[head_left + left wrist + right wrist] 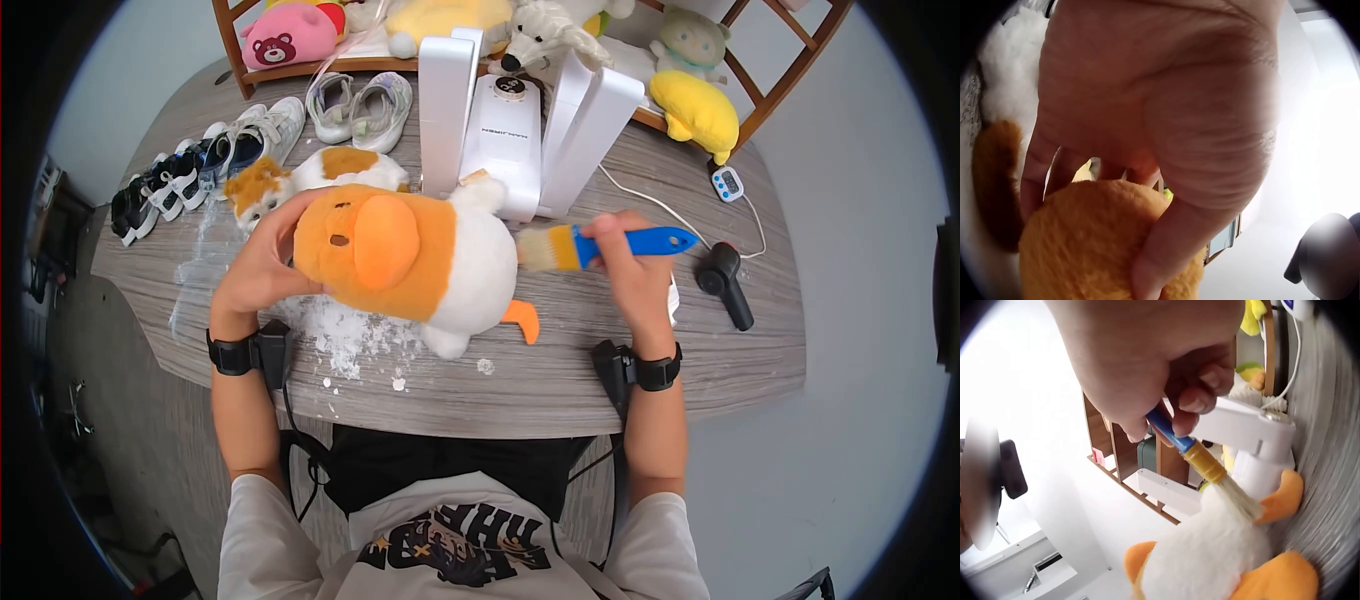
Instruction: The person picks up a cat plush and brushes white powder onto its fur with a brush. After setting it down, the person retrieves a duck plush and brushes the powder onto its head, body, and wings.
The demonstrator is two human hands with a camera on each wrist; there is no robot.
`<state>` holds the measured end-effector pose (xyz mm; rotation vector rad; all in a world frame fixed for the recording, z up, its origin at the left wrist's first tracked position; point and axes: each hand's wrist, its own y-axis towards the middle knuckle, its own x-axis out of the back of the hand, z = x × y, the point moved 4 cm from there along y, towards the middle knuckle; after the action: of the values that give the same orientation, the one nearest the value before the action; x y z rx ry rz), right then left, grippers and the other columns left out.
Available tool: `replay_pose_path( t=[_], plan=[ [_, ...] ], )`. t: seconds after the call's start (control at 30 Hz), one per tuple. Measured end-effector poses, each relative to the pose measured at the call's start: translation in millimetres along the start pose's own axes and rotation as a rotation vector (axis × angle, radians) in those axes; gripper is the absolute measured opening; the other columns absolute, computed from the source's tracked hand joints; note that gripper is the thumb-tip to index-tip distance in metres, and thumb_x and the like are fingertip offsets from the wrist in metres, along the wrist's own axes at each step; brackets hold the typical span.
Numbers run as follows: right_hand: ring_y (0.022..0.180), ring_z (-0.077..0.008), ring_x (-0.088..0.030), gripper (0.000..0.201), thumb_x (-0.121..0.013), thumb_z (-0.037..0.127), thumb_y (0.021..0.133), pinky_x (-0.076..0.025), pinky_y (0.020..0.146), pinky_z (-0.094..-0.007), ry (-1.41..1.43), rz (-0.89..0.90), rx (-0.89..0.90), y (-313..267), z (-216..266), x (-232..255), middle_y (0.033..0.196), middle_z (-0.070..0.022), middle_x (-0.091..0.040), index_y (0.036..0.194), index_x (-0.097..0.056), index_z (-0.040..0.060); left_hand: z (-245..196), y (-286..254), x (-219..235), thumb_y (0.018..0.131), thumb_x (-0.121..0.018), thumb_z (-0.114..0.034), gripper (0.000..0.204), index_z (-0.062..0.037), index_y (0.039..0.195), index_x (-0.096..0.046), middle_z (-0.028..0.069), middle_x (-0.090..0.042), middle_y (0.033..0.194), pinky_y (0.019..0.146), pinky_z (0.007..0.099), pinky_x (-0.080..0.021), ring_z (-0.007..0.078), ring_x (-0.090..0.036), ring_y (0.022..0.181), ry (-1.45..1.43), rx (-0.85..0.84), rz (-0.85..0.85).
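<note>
A plush duck (482,262) with an orange head, orange beak (385,242) and white body lies sideways above the table in the head view. My left hand (258,262) grips it by the head, thumb on one side and fingers on the other, as the left wrist view also shows. In my right hand (637,280) is a paintbrush (655,242) with a blue handle and yellow ferrule, pinched between thumb and fingers. Its pale bristles (1239,499) meet the white fur at the duck's bottom, near the orange feet (1285,494).
White powder (345,340) is scattered on the table below the duck. Behind it lies an orange-and-white plush cat (345,165). A white shoe dryer (505,140) stands at the back, with shoes (270,130) to its left. A black handheld blower (730,285) and timer (728,184) lie right.
</note>
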<state>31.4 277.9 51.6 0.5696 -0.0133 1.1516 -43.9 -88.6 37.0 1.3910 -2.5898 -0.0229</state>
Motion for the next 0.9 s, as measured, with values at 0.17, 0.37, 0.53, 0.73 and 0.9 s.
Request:
replay_pose_path(
  t=[0.17, 0.37, 0.53, 0.73, 0.9],
  plan=[
    [0.053, -0.0088, -0.052, 0.033, -0.067, 0.027, 0.094, -0.039, 0.050, -0.0254, -0.261, 0.095, 0.032, 4, -5, 2, 0.057, -0.0011, -0.057, 0.074, -0.067, 0.0008, 2, 0, 2, 0.055, -0.083, 0.003, 0.093, -0.0007, 0.140, -0.046, 0.0056, -0.055, 0.133, 0.111, 0.0331, -0.034, 0.0169, -0.050, 0.126, -0.001, 0.025, 0.029],
    [0.060, -0.0080, -0.054, 0.030, -0.063, 0.026, 0.096, -0.041, 0.053, -0.0220, 0.297, 0.128, -0.169, -4, 5, 1, 0.067, -0.0023, -0.059, 0.081, -0.069, 0.0003, -5, 8, -5, 0.062, -0.082, -0.002, 0.092, -0.0011, 0.144, -0.042, 0.0059, -0.052, 0.138, 0.110, 0.0333, -0.035, 0.0171, -0.049, 0.127, -0.014, -0.005, 0.083],
    [0.061, -0.0100, -0.055, 0.031, -0.063, 0.025, 0.096, -0.042, 0.055, -0.0248, 0.118, 0.353, -0.044, -9, 17, -3, 0.066, -0.0032, -0.060, 0.081, -0.069, -0.0008, 2, 21, -26, 0.077, -0.082, -0.019, 0.086, -0.0010, 0.147, -0.035, 0.0096, -0.045, 0.145, 0.112, 0.0357, -0.034, 0.0196, -0.043, 0.134, -0.257, -0.039, -0.095],
    [0.065, -0.0173, -0.060, 0.026, -0.070, 0.021, 0.090, -0.047, 0.060, -0.0289, 0.220, 0.667, 0.098, -20, 31, -18, 0.071, -0.0081, -0.066, 0.078, -0.068, -0.0016, 12, 22, -56, 0.084, -0.077, -0.037, 0.093, -0.0009, 0.148, -0.020, 0.0140, -0.039, 0.144, 0.113, 0.0396, -0.034, 0.0245, -0.039, 0.135, -0.273, 0.070, -0.125],
    [0.068, -0.0202, -0.064, 0.019, -0.073, 0.016, 0.086, -0.051, 0.066, -0.0306, 0.327, 0.923, 0.093, -30, 45, -27, 0.078, -0.0116, -0.070, 0.085, -0.071, -0.0023, 16, 21, -76, 0.075, -0.086, -0.031, 0.112, 0.0043, 0.148, -0.009, 0.0183, -0.039, 0.141, 0.112, 0.0373, -0.034, 0.0260, -0.037, 0.135, -0.210, 0.157, 0.024]
  ],
)
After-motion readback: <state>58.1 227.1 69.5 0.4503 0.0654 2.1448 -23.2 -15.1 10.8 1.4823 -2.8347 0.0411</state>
